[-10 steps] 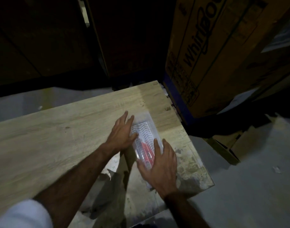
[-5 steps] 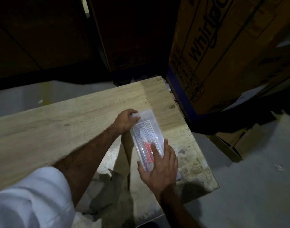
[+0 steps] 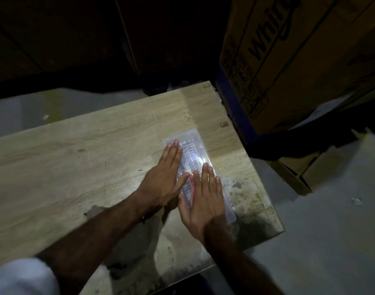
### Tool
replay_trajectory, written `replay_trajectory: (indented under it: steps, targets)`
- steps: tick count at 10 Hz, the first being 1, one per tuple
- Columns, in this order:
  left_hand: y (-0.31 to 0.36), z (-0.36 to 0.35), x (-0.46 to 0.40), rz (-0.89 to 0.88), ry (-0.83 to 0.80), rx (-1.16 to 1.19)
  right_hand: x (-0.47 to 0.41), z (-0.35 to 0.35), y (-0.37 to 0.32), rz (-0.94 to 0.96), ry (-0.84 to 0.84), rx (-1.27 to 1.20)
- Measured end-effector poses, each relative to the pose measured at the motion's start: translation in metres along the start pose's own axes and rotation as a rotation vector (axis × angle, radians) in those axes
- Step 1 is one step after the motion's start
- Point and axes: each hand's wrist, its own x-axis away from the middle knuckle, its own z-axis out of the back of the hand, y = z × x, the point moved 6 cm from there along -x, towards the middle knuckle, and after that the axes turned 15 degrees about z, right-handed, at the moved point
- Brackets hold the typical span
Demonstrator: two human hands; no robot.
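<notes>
pressure from my left hand (image 3: 163,182) and right hand (image 3: 203,203), fingers (image 3: 171,154) straight, might have slid the plastic pack (image 3: 196,145) off the table (image 3: 97,145).

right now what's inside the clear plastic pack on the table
Through the clear plastic pack, pale ribbed pieces show at the far end and something red nearer. The left hand and right hand lie flat over the rest, hiding it.

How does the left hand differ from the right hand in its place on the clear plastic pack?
The left hand lies along the left edge of the clear plastic pack, partly on the table; the right hand covers its near end. The left fingertips reach farther than the right. Both lie flat, fingers straight.
</notes>
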Motion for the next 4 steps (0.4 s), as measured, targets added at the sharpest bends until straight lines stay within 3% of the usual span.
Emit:
replay_trajectory:
  steps: [2, 3, 4]
  targets:
    - [0.001, -0.001, -0.002, 0.041, -0.079, -0.092, 0.000, 0.011, -0.001, -0.007, -0.003, -0.047]
    - [0.004, 0.010, -0.002, 0.042, -0.039, -0.195, 0.000, 0.016, -0.006, -0.005, 0.044, -0.041]
    - [-0.007, 0.028, 0.033, 0.066, 0.126, -0.122, 0.003, 0.020, -0.009, 0.013, 0.061, -0.029]
